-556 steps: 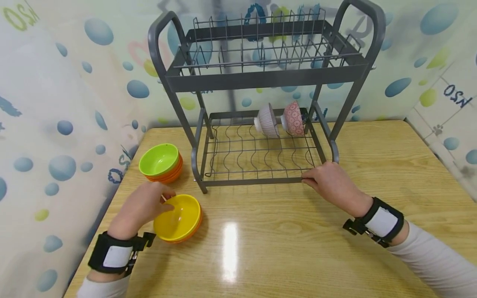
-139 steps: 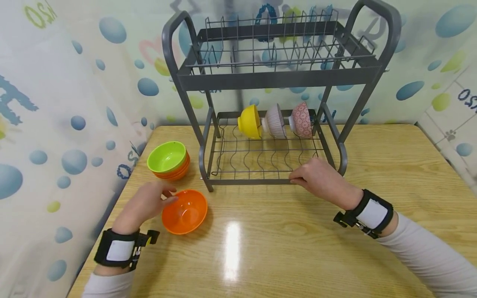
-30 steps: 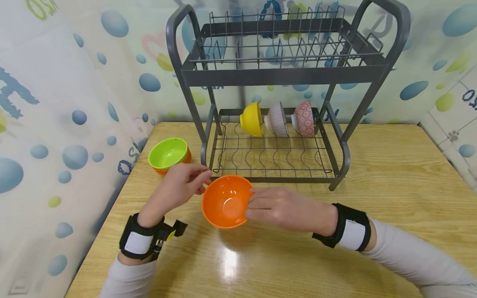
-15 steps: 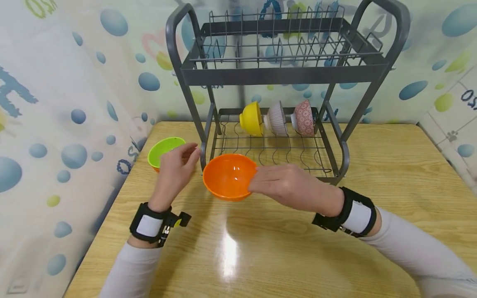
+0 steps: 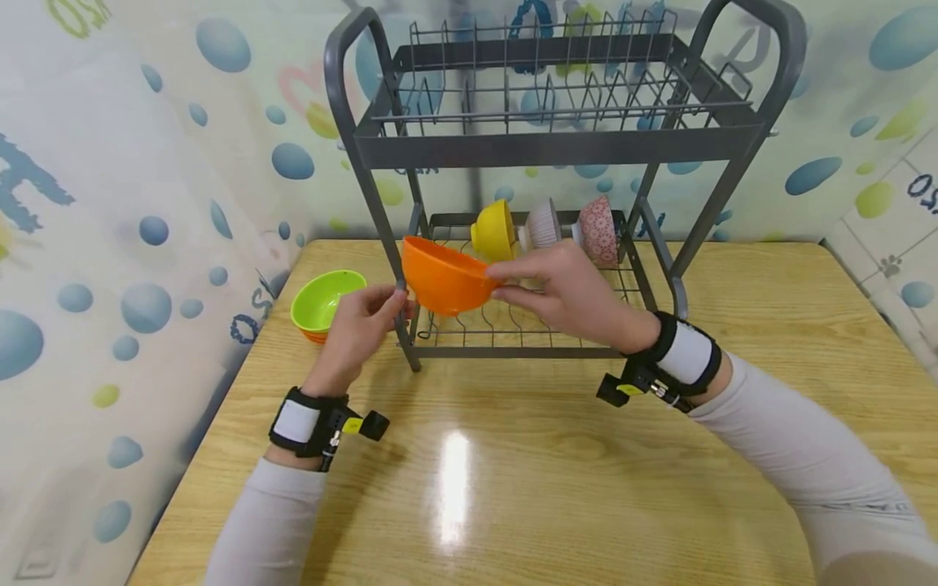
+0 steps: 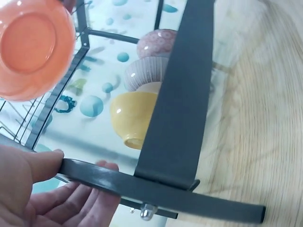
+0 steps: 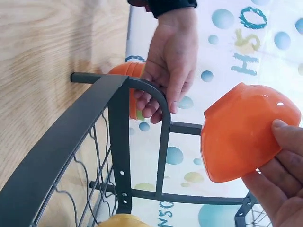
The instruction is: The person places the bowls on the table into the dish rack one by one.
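Note:
My right hand (image 5: 567, 289) pinches an orange bowl (image 5: 447, 281) by its right side. The bowl is tilted and held up in front of the lower tier of a dark grey two-tier dish rack (image 5: 506, 353). Seen from the right wrist, thumb and fingers lie on either side of the orange bowl (image 7: 246, 135). My left hand (image 5: 359, 325) grips the rack's front left side bar, thumb on one side and fingers on the other in the left wrist view. On the lower tier a yellow bowl (image 5: 493, 230), a striped bowl (image 5: 542, 221) and a pink patterned bowl (image 5: 598, 232) stand on edge in a row.
Left of the rack, a green bowl (image 5: 322, 301) tops a stack of orange bowls (image 5: 315, 335) on the wooden table (image 5: 557, 472). The rack's wire upper tier (image 5: 557, 146) hangs over the lower one. A patterned wall covering (image 5: 110, 244) stands behind and to the left.
The orange bowl has been lifted off the table and raised toward the lower tier, tipping over on the way. My left hand has left the bowl's side and taken hold of the rack.

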A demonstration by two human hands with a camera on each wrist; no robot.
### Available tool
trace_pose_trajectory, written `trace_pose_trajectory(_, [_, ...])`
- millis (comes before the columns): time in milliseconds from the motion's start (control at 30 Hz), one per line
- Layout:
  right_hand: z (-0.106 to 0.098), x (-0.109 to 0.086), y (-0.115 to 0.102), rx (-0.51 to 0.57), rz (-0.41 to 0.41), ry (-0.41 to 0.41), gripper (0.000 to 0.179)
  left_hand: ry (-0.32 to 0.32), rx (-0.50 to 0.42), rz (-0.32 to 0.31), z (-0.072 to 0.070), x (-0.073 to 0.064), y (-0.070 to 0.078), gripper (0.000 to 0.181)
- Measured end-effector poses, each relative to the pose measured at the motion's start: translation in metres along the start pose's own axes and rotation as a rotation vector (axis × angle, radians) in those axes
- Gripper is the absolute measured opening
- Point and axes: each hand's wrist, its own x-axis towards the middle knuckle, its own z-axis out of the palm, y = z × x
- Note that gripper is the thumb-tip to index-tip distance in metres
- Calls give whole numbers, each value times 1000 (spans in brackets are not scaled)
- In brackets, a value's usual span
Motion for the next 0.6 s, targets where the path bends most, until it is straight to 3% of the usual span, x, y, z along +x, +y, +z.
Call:
trace_pose_trajectory(133, [-2, 16, 7, 98, 219, -44, 30, -34, -86, -61, -1, 2, -1, 44])
trace_pose_trajectory(300, [-1, 32, 20, 215, 418, -59, 33, -75, -116, -96, -5, 4, 0, 45])
trace_pose_trajectory(433, [1, 42, 32, 315, 530, -38, 35, -93, -131, -122, -7, 5, 0, 42])
trace_pose_trajectory(600, [5, 54, 44, 533, 595, 46, 38, -105, -145, -124, -8, 5, -1, 46])
